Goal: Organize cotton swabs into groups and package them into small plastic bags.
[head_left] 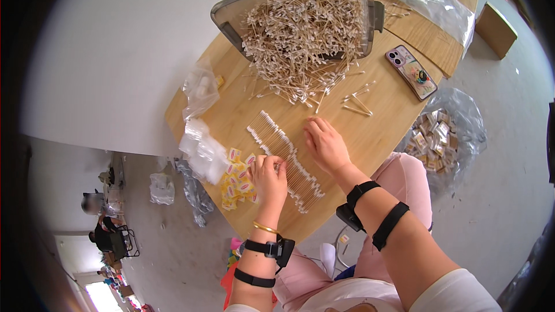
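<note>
A row of cotton swabs (298, 179) lies side by side on the wooden table, white tips forming two uneven edges. Over the row's left side, my left hand (269, 176) is closed with fingers curled; something small and pale shows at the fingertips, too hidden to name. Small yellow and white printed cards (236, 188) lie scattered just left of it. To the right of the row, my right hand (325, 143) rests near the tabletop, fingers bent and together, with nothing visible in them. Beyond both hands, a grey bin (231, 8) lies tipped, loose swabs (300, 29) spilling from its mouth.
Clear plastic bags (203, 150) lie along the table's left edge. A phone in a decorated case (411, 72) sits at the right. Below the right edge, a clear bag (465, 124) holds small packs. A plastic sheet (433, 6) covers part of a board at far right.
</note>
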The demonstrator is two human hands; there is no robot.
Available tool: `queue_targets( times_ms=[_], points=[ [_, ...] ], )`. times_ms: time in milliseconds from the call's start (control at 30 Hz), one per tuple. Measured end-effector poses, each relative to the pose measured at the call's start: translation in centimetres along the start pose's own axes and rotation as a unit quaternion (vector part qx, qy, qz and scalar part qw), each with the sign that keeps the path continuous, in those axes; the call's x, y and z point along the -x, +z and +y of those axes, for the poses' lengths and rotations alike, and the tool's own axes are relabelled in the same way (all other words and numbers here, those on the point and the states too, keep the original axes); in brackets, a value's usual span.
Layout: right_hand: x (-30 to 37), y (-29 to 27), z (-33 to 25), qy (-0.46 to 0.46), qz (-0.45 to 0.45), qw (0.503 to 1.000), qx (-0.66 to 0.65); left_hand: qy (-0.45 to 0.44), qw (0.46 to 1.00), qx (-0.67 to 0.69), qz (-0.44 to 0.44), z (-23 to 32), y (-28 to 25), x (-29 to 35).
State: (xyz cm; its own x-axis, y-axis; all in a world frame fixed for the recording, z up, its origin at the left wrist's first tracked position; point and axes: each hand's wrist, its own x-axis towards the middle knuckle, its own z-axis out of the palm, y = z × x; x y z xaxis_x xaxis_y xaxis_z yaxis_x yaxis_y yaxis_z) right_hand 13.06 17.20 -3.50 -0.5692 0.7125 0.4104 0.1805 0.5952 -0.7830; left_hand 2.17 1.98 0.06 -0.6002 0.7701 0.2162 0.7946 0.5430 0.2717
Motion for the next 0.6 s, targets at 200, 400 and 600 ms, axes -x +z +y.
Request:
queue_targets(
  times_ms=[200,400,600],
  points=[
    [0.1,0.0,0.4,-0.011,0.017,1.000,-0.004,0.058,0.992,0.059,-0.091,4.2,-3.6,4.9],
    [0.0,-0.1,0.2,-0.019,0.010,1.000,-0.009,0.060,0.992,0.036,-0.101,5.1,-1.9,10.7],
    [0.0,0.1,0.4,-0.024,0.009,1.000,-0.001,0.036,0.999,0.002,-0.038,4.9,-0.6,10.7]
  ],
)
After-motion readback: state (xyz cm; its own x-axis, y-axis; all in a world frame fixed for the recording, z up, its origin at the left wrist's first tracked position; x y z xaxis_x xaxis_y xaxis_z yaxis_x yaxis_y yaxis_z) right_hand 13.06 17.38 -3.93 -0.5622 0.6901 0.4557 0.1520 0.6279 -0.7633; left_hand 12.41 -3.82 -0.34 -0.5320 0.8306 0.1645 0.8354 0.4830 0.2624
